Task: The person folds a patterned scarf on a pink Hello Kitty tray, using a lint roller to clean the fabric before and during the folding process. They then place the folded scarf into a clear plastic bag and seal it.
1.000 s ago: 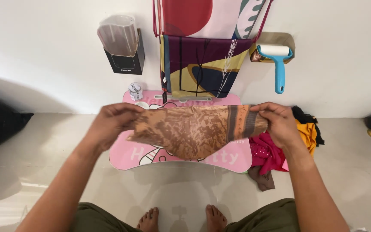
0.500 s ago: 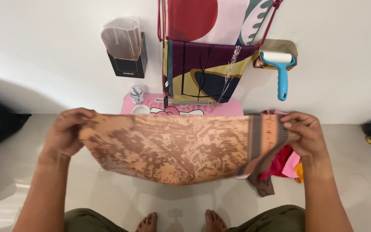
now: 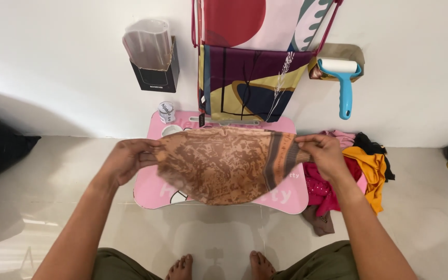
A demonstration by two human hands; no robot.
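Observation:
I hold a brown patterned cloth (image 3: 219, 163) with a grey striped band near its right end, spread in the air above a small pink table (image 3: 286, 194). My left hand (image 3: 128, 158) grips its left edge. My right hand (image 3: 322, 153) pinches its right end. The cloth sags in the middle and covers most of the tabletop.
A heap of pink, orange and black clothes (image 3: 361, 166) lies on the floor right of the table. A small jar (image 3: 166, 111) stands at the table's back left. On the wall hang a black holder (image 3: 154, 57), colourful fabrics (image 3: 250, 83) and a blue lint roller (image 3: 343, 78). My bare feet (image 3: 221, 265) show below.
My hands have come closer together than half a second ago, so the stretched cloth now sags and is narrower. It sits lower, over the pink table.

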